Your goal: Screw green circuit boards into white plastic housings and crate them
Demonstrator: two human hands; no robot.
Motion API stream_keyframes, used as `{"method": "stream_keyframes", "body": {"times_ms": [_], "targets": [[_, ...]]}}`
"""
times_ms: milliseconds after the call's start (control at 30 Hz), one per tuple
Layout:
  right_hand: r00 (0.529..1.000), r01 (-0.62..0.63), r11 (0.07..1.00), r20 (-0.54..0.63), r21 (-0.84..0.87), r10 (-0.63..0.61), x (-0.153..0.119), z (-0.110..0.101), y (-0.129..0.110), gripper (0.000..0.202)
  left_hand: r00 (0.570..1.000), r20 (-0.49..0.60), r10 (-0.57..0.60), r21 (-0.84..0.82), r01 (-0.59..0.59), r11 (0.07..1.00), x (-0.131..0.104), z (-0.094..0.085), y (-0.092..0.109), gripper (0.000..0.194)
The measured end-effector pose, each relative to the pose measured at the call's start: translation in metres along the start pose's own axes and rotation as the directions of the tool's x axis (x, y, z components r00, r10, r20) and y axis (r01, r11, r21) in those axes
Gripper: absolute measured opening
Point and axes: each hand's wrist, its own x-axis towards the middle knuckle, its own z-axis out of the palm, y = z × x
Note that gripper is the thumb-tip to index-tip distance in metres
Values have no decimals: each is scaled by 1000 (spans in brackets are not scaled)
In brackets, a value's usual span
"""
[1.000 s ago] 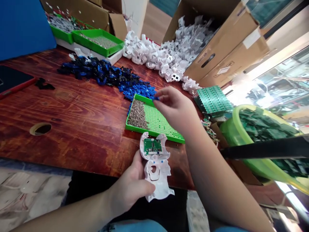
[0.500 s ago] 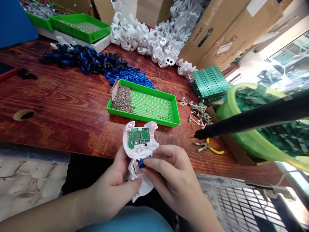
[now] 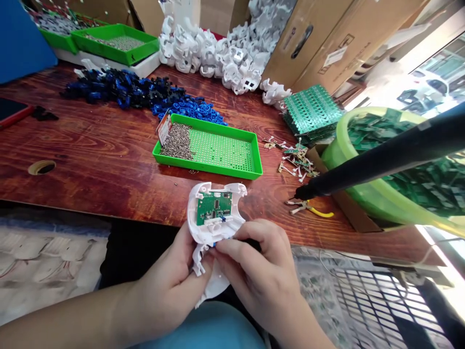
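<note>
A white plastic housing (image 3: 193, 219) with a green circuit board (image 3: 214, 207) inside it is held just in front of the table edge. My left hand (image 3: 172, 276) is closed around the housing's lower left side, its thumb pressed over the lower white section. Pinched between the thumb and fingertips of my right hand (image 3: 259, 269) is a small blue plastic part (image 3: 214, 244), set against the joint below the board. Most of the blue part is hidden by my fingers.
A green tray (image 3: 232, 170) of small screws lies beyond the housing. Behind it are blue and black parts (image 3: 127, 89) and heaped white housings (image 3: 214, 53). To the right are pliers (image 3: 308, 208), a dark screwdriver-like tool (image 3: 381, 155) and a yellow-green basin (image 3: 336, 150) of circuit boards.
The housing has tilted, its lower section now folded more under my left thumb. The blue part has gone further beneath my right fingertips. The view has shifted slightly.
</note>
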Motion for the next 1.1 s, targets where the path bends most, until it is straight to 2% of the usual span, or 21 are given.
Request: {"method": "stream_keyframes", "body": {"times_ms": [133,300,400,500,567,667,767,867,933,1000,1067,1100], "targets": [[999,11,1000,34,0,-11,-3,-2,1,14,997,-23,-79,-84,77,994,-1,2,0,54],[999,33,999,14,0,-32,-6,-4,4,14,997,-13,-75,-47,74,996,1,6,0,53],[997,44,999,66,-29,-42,-7,-4,5,12,996,8,-90,6,90,996,4,8,-1,58],[991,75,996,117,-50,-69,-7,-5,7,13,999,2,-53,104,53,993,4,7,-3,58],[989,93,994,121,-55,-86,-8,-5,9,14,1000,13,-9,114,7,993,4,7,-5,55],[994,79,997,80,-26,-77,-8,-7,11,12,1000,23,-12,12,12,1000,6,8,-4,51],[1000,-22,998,15,64,21,-11,-10,11,13,996,-19,-90,-132,86,987,11,12,-1,54],[992,-58,990,-107,127,72,-19,-13,14,21,987,-60,-147,-189,134,973,16,13,-1,56],[956,-63,991,-279,116,93,-27,-15,24,26,979,-77,-191,-190,173,966,18,10,-2,57],[857,-161,986,-488,49,164,-34,-19,44,23,966,-110,-233,-174,212,962,21,4,-3,59],[747,-412,910,-588,-45,309,-38,-27,76,13,956,-156,-248,-133,228,964,26,-3,-1,61],[711,-551,830,-572,-92,409,-39,-32,94,12,956,-166,-242,-93,229,969,29,-7,0,61]]}}
